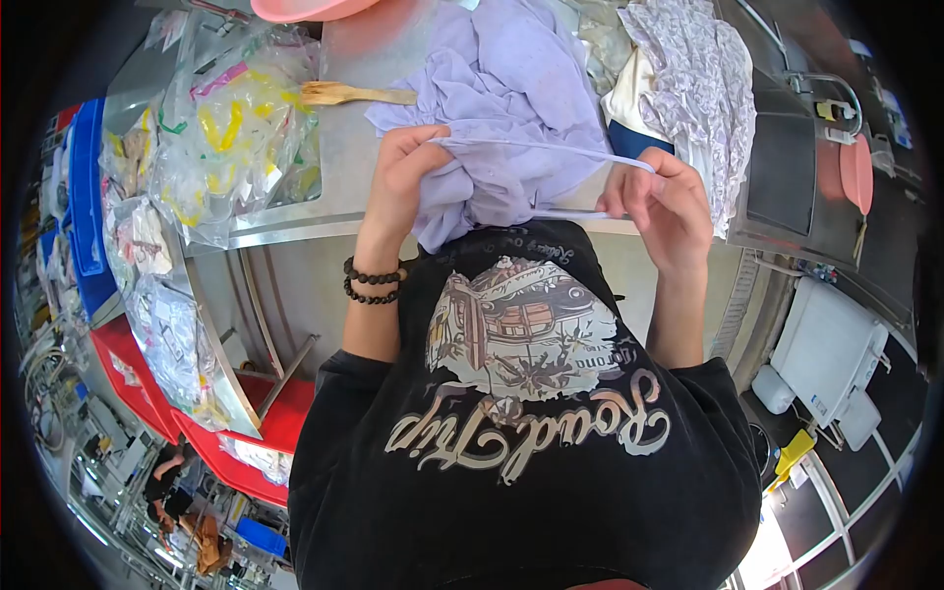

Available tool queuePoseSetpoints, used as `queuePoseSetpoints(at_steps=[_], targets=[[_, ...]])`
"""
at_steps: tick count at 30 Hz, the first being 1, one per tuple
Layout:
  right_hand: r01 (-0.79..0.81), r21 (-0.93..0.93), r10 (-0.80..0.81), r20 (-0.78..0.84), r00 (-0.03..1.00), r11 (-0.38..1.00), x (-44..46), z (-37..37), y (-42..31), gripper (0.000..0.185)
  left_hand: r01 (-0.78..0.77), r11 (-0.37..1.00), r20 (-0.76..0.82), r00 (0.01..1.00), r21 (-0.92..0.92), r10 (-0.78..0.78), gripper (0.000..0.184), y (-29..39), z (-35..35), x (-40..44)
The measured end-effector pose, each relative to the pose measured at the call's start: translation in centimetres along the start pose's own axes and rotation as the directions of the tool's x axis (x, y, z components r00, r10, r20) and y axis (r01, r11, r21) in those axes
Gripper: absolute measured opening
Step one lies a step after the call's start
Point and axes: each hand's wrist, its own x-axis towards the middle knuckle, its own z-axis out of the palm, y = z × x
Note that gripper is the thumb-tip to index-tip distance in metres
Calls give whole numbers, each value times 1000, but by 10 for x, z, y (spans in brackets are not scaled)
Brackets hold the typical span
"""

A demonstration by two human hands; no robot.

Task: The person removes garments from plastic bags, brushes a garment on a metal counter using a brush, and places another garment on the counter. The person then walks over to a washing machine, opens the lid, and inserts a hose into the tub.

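Note:
A lavender garment [506, 69] of thin, crumpled cloth lies over the metal worktop and hangs at its front edge. My left hand [403, 177] is closed around gathered cloth at the near part of this garment. From there a narrow lavender strap [560, 149] stretches across to my right hand [667, 202], whose fingers pinch it. A second, lower strand runs from the cloth to the right fingertips. Just behind my left hand, a wooden brush handle or spatula-like stick [359, 93] lies against the garment; its kind is unclear.
Clear plastic bags [246, 128] with yellow marks are heaped at the left. A patterned grey-white cloth [693, 88] lies at the right, beside a sink with a tap [836, 84]. A pink basin [315, 8] shows at the top. Red bins [138, 383] stand low left.

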Motion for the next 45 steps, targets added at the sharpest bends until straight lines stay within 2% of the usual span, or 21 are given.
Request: queuePoseSetpoints(at_steps=[4,8,14,18,26,28,29,33,35,36,38,40,41,43,44,45], targets=[[55,-10,-54,66,996,998,-6,5,-20,21,5,1000,43,999,8,-6,8,0,-7,-5],[81,-209,-82,7,997,975,-15,6,-40,20,-152,987,14,988,47,151,13,-4,-9,-10],[163,-311,-164,24,986,936,-27,3,-52,18,-299,943,42,954,144,296,13,-8,-8,-15],[178,-478,-197,10,980,860,-33,7,-60,16,-407,902,67,914,142,401,13,-12,-13,-15],[197,-475,-215,18,977,857,-48,-15,-78,14,-361,917,-55,926,170,375,13,-12,-24,-17],[224,-478,-242,25,970,850,-53,-20,-84,15,-396,900,-162,891,185,425,5,-16,-39,-18],[223,-486,-246,17,969,845,-56,-21,-87,15,-396,901,-153,893,176,422,5,-16,-41,-19],[176,-360,-184,11,983,916,-57,-23,-90,14,-384,920,-347,854,81,388,9,-15,-50,-25],[129,-236,-96,145,985,963,-61,-40,-94,23,-363,923,-369,847,126,383,14,-15,-51,-26],[129,-223,-97,150,984,966,-51,-31,-94,23,-361,922,-372,844,139,386,14,-14,-51,-27],[398,-170,-406,-18,914,902,-30,-11,-96,47,-277,950,-283,909,142,307,14,-15,-51,-28],[439,-477,-543,-99,834,761,-9,-10,-86,66,-158,985,-485,857,73,174,14,-29,-44,-22],[443,-454,-537,-99,838,773,-5,-6,-77,66,-164,986,-619,771,33,149,16,-26,-31,-22],[141,-795,-533,-251,808,589,2,0,-60,59,-105,994,-594,801,-27,69,13,-12,-1,-18],[114,-783,-425,-204,882,612,5,1,-48,51,-77,996,-493,869,-55,40,11,-7,5,-17],[-20,-750,-193,-195,962,661,7,2,-37,46,-44,996,-382,924,-84,9,12,-3,10,-17]])
